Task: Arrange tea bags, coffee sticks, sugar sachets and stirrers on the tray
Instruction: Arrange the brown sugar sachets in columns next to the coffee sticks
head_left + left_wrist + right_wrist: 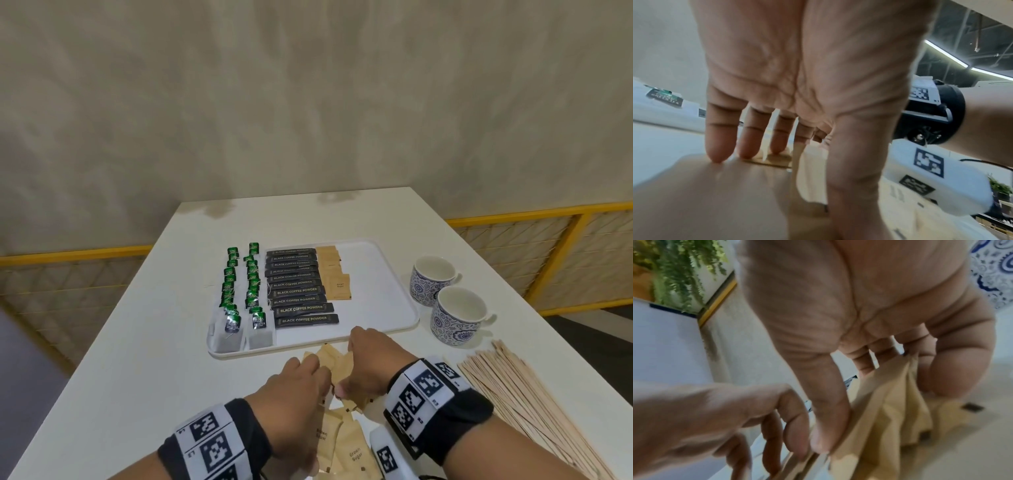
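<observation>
Head view: we count ten coffee sticks (301,291) and two cups (445,298). Our right hand (371,356) has its grip clamped on a bunch of sugar sachets (890,394) at lower centre, before the tray (394,274); left hand (291,383) fingers press straight onto them.

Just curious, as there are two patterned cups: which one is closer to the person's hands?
The nearer cup, the one lower in the head view, just right of the tray corner. The other cup stands behind it, farther from the right hand.
</observation>
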Tool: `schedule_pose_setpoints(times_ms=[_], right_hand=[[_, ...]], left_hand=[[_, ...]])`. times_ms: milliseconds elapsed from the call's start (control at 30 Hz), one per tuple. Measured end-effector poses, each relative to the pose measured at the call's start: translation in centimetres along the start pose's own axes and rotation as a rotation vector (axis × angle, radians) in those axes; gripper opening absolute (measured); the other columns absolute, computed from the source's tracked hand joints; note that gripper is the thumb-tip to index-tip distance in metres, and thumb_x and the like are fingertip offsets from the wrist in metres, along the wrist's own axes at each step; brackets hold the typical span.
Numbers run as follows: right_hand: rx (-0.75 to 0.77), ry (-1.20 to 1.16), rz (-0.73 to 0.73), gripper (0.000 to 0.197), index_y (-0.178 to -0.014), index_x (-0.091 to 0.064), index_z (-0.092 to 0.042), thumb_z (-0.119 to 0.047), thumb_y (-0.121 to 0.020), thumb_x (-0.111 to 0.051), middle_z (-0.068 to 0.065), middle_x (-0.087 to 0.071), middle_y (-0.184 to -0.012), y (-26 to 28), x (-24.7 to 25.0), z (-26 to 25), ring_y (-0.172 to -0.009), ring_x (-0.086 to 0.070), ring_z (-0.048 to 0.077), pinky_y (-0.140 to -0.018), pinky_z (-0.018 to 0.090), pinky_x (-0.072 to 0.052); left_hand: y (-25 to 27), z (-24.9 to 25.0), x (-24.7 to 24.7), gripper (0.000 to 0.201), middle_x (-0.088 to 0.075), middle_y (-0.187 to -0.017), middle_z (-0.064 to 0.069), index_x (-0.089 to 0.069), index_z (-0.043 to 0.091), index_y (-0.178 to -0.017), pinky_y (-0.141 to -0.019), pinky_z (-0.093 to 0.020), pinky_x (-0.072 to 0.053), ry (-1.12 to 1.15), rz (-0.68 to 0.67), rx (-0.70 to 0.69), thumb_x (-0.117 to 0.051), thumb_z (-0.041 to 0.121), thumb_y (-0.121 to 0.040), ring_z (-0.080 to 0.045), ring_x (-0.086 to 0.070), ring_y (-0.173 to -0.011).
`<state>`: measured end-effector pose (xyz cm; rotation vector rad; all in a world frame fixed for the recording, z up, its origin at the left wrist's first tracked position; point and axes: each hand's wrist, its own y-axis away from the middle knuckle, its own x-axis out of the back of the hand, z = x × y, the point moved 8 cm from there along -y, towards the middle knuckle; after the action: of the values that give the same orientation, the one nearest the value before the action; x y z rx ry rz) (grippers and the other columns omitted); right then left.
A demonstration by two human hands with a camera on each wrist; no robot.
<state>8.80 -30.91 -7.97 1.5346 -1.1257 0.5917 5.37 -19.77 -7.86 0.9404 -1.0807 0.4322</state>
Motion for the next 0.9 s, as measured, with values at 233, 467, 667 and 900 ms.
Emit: schedule_pose_setpoints(times_ms=[233,467,667,900], right_hand=[[0.0,-0.04,-0.059,0.064,-0.122,-0.05,-0.016,-0.036,-0.071,-0.083,0.007,-0.049,-0.124,0.5,-0.1,0.3,-0.106,-0.059,0.021,-0.09,0.032,-0.052],[0.047,-0.139,-0.056,0.058,-0.107,-0.046,-0.023,-0.026,-0.066,-0.087,-0.003,-0.053,-0.107,0.2,-0.6,0.1,-0.091,-0.055,0.017,-0.073,0.029,-0.049],[0.133,-0.211,-0.038,0.05,-0.099,-0.05,-0.027,-0.021,-0.065,-0.086,-0.006,-0.057,-0.096,0.6,1.5,0.5,-0.073,-0.053,0.009,-0.059,0.023,-0.047],[0.447,-0.71,-0.097,0.033,-0.101,-0.057,-0.023,-0.011,-0.079,-0.078,0.003,-0.064,-0.09,3.6,5.0,-2.8,-0.071,-0.06,0.014,-0.056,0.029,-0.049]], left_hand=[[-0.8,-0.7,0.0,0.048,-0.039,-0.116,-0.002,-0.052,0.021,-0.115,-0.075,-0.027,-0.038,-0.003,0.039,-0.021,-0.075,0.027,-0.073,-0.021,-0.043,-0.098],[-1.2,-1.5,0.2,0.014,-0.044,-0.105,-0.001,-0.052,0.022,-0.097,-0.07,-0.028,-0.039,0.09,0.076,-0.009,-0.06,0.02,-0.086,-0.018,-0.047,-0.084],[-0.6,-3.8,2.1,0.025,-0.05,-0.081,0.006,-0.039,0.027,-0.072,-0.063,-0.027,-0.038,0.275,0.062,0.011,-0.05,0.032,-0.094,-0.012,-0.048,-0.073],[0.2,-5.2,3.7,0.021,-0.067,-0.075,-0.007,-0.061,0.007,-0.098,-0.052,-0.025,-0.051,1.233,0.143,0.019,-0.043,-0.004,-0.093,-0.017,-0.061,-0.059]])
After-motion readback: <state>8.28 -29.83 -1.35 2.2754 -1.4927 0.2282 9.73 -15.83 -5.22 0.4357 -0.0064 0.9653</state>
